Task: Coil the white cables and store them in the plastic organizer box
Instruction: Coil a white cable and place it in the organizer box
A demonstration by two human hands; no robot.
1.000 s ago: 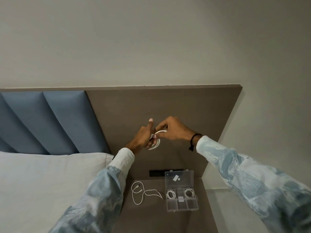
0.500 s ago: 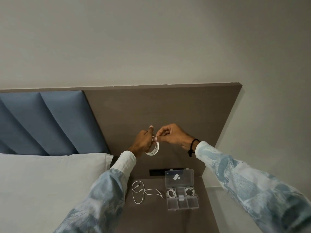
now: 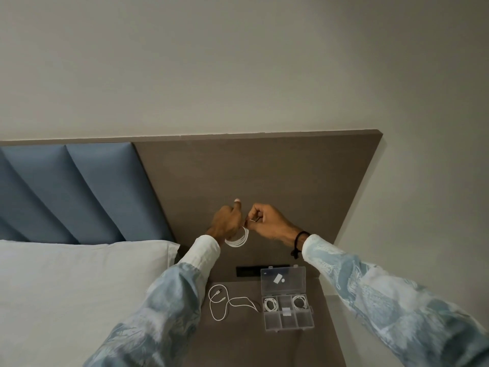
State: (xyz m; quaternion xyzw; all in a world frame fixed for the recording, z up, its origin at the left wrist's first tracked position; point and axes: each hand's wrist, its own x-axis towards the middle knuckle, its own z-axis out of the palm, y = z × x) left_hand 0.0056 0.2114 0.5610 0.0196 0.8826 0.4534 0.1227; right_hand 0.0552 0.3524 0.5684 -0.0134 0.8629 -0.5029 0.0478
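My left hand (image 3: 227, 222) grips a coiled white cable (image 3: 239, 240) that hangs below its fingers, raised in front of the brown headboard panel. My right hand (image 3: 267, 222) pinches the cable's end next to the coil's top. Below, a clear plastic organizer box (image 3: 288, 317) stands open on the bedside shelf (image 3: 238, 340), its lid (image 3: 283, 280) leaning back. Two coiled white cables (image 3: 270, 304) lie in its back left and back right compartments. A loose white cable (image 3: 225, 304) sprawls on the shelf left of the box.
A bed with a white pillow (image 3: 84, 258) fills the lower left, backed by a blue padded headboard (image 3: 74, 192). A black socket strip (image 3: 248, 270) sits on the panel behind the box. A grey wall rises above and to the right.
Both hands dropped slightly with the coil. The right hand drew back from the coil a little, now pinching the cable's end beside it.
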